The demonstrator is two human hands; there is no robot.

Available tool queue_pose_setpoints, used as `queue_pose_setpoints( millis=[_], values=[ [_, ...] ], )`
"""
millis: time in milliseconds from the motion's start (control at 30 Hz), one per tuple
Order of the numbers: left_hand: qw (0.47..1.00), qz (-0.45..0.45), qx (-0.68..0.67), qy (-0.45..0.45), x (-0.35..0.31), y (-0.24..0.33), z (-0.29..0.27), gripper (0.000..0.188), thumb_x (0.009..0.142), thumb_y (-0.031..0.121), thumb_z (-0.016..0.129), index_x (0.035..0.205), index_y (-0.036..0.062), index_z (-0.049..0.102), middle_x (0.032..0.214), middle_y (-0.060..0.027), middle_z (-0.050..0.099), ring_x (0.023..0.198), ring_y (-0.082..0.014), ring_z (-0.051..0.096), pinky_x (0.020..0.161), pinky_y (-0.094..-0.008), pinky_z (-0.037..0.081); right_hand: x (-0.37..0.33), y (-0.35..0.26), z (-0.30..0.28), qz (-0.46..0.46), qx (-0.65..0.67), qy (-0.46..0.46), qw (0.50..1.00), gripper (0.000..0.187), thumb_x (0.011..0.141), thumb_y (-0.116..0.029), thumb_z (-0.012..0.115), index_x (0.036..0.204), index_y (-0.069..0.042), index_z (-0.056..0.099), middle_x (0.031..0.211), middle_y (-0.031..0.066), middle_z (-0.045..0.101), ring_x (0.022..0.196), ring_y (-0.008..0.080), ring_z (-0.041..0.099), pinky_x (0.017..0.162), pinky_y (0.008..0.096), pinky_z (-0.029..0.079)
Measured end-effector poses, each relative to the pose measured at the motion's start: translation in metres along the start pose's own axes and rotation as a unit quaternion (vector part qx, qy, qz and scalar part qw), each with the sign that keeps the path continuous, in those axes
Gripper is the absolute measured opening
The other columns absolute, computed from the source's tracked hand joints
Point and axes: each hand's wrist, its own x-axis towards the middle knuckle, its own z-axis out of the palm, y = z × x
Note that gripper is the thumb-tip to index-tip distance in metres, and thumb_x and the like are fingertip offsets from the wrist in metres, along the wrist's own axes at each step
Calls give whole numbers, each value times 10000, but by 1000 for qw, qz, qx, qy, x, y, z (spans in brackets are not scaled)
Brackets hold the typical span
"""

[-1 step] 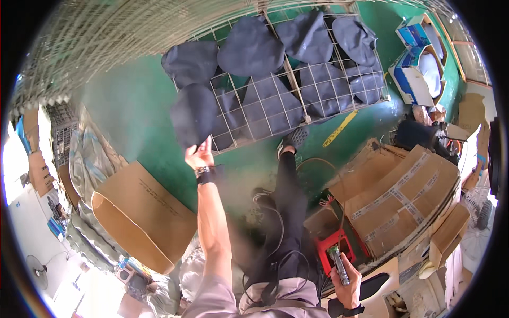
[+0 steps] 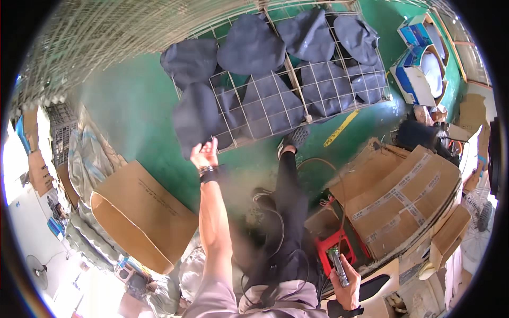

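My left hand reaches forward, its fingers curled in at the lower edge of a dark grey, flat, rounded sheet. This sheet hangs over the near left corner of a wire rack. Several more dark grey pieces, such as a rounded one at the far side, lie on or under the wires. Low on the right, my right hand is closed around a silver handheld tool with a greenish end; its exact kind is unclear.
An open cardboard box lies at left. Flattened cardboard covers a surface at right, beside a red plastic stool-like thing. Blue and white cartons stand far right. A thin hose curves over the green floor.
My left hand has shifted slightly right and nearer to me. The sheet's lower edge has come down with it. My right hand stays put with the tool.
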Motion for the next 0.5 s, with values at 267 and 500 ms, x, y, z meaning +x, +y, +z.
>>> queue_pose_setpoints(
  millis=[267,500],
  values=[
    [658,-81,736,-140,-16,-151,-71,657,827,447,780,1339,75,605,1008,-111,739,795,-184,732,679,-323,564,8,11,12,-48,-30,12,998,576,799,1,684,1359,29,554,1010,209,690,856,299,696,798,350,537],
    [569,-127,702,-408,-177,-180,22,490,902,251,737,1325,52,592,935,-46,692,778,-120,661,703,-268,543,-57,-10,-62,-116,-2,172,978,638,764,41,703,1380,-7,545,1028,190,682,878,328,676,819,354,531]
  ],
)
